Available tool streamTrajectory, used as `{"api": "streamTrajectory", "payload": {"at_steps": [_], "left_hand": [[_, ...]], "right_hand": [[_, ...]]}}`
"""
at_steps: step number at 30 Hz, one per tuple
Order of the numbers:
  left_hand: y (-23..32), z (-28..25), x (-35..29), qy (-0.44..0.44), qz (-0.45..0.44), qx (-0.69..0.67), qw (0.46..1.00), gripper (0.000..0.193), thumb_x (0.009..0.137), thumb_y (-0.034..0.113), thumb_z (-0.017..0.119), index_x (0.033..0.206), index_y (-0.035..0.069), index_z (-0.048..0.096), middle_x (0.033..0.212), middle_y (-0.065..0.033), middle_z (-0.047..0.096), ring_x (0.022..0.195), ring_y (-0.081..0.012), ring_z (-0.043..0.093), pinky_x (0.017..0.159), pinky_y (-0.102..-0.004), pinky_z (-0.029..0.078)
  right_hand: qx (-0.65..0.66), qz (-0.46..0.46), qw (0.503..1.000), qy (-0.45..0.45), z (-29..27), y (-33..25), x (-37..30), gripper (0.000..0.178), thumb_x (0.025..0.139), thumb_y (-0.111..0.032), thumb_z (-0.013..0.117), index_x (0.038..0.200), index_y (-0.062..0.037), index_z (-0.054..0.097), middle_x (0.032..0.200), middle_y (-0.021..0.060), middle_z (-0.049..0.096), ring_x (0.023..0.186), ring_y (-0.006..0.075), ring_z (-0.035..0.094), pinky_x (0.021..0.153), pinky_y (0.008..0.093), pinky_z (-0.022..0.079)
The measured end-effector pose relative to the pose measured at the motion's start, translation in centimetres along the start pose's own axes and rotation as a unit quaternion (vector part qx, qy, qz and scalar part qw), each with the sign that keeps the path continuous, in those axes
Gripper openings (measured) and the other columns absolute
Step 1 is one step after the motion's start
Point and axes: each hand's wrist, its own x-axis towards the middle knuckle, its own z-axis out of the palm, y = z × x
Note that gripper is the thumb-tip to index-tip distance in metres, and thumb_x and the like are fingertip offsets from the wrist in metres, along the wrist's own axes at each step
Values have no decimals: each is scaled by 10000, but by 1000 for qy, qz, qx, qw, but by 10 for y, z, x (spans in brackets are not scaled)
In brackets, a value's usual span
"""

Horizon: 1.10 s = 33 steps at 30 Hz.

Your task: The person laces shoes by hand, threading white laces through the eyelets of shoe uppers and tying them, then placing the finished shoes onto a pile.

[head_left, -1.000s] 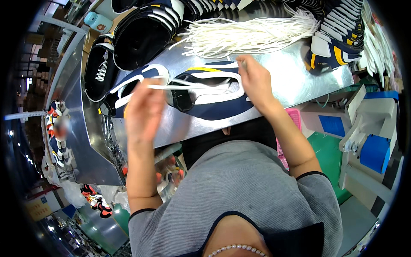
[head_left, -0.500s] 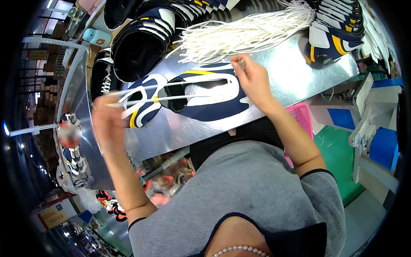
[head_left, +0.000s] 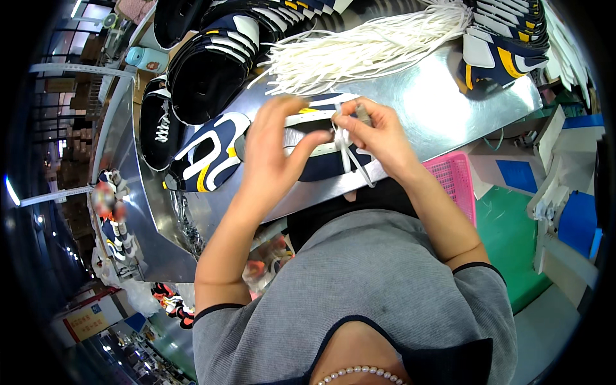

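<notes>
A navy, white and yellow shoe upper [head_left: 314, 168] lies flat in front of me, partly hidden beneath both hands. White shoelace [head_left: 344, 153] hangs in strands over its lace opening. My right hand [head_left: 378, 133] pinches the lace between thumb and fingers above the opening's right end. Over the upper's left part is my left hand [head_left: 273, 138], thumb and fingers spread apart with nothing visible between them. Left of it sits another navy and white section [head_left: 212, 154] with yellow stripes; whether it belongs to the same upper I cannot tell.
Beyond the hands, a heap of white laces [head_left: 366, 54] covers the metal table [head_left: 443, 106]. Stacked uppers stand at the back left [head_left: 205, 83] and back right [head_left: 500, 61]. A laced black upper [head_left: 156, 128] lies leftward. A pink basket [head_left: 452, 176] is below the table's right edge.
My left hand has come rightward from the far left to above the upper. The lace strands stretched leftward before now hang bunched near my right hand, which has moved slightly down.
</notes>
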Motion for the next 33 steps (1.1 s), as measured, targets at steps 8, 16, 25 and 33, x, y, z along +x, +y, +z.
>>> {"api": "streamTrajectory", "payload": {"at_steps": [8, 16, 25, 33], "left_hand": [[-43, 14, -7, -172, -452, -441, 756, 630, 954, 589, 560, 1118, -9, 674, 1053, -95, 676, 878, -181, 646, 944, -330, 454], [-24, 33, -25, -6, -383, -351, 854, 241, 857, 123, 772, 1044, -4, 691, 977, -44, 715, 791, -96, 659, 690, -226, 518], [-21, 43, -33, 64, -262, -328, 905, 200, 837, 35, 768, 1010, -26, 688, 941, -41, 717, 813, -90, 668, 719, -234, 533], [-23, 44, -33, 68, -238, -317, 915, 221, 840, 46, 776, 1028, -31, 690, 979, -46, 718, 865, -100, 664, 764, -247, 531]], "right_hand": [[-247, -74, 963, 81, 8, 15, 14, 365, 851, -102, 748, 1185, -29, 622, 810, 44, 705, 712, 89, 623, 654, 242, 485], [-349, -25, 937, 25, 8, 6, 0, 503, 774, -168, 782, 1224, -51, 592, 978, 192, 716, 922, 334, 693, 822, 412, 526], [-320, -142, 936, -44, 4, -3, -18, 339, 877, -143, 694, 1135, 2, 527, 886, 185, 695, 837, 352, 686, 744, 391, 520], [-355, -177, 918, -11, 1, -8, -21, 145, 908, -136, 665, 901, 1, 617, 740, 157, 673, 656, 324, 660, 611, 384, 507]]}}
